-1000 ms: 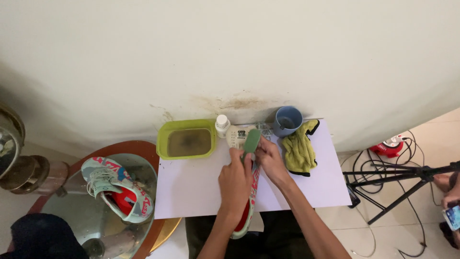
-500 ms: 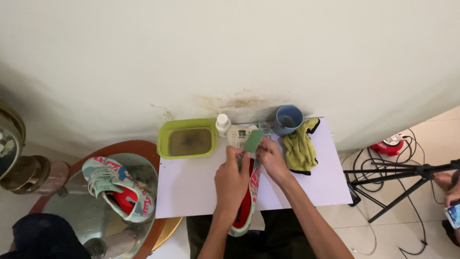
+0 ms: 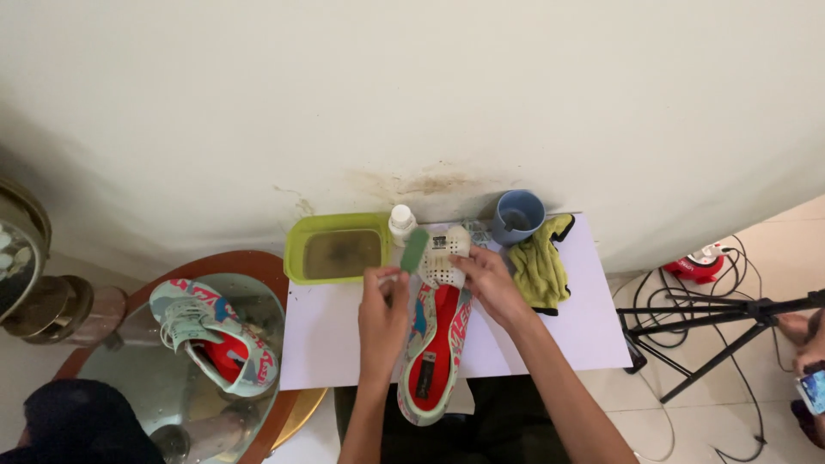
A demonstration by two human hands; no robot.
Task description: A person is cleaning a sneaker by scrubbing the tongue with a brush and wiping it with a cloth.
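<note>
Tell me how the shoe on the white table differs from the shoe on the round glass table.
The shoe on the white table lies lengthwise toward the person, its red inside open to view, toe end held by the right hand. The shoe on the round glass table lies tilted on its side, untouched, white laces showing. The left hand holds a green brush beside the first shoe only. Both share the pale mint, red and pink pattern.

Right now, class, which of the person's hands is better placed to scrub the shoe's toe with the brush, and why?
Probably the left hand: it already grips the green brush beside the toe of the shoe, while the right hand steadies that toe.
</note>
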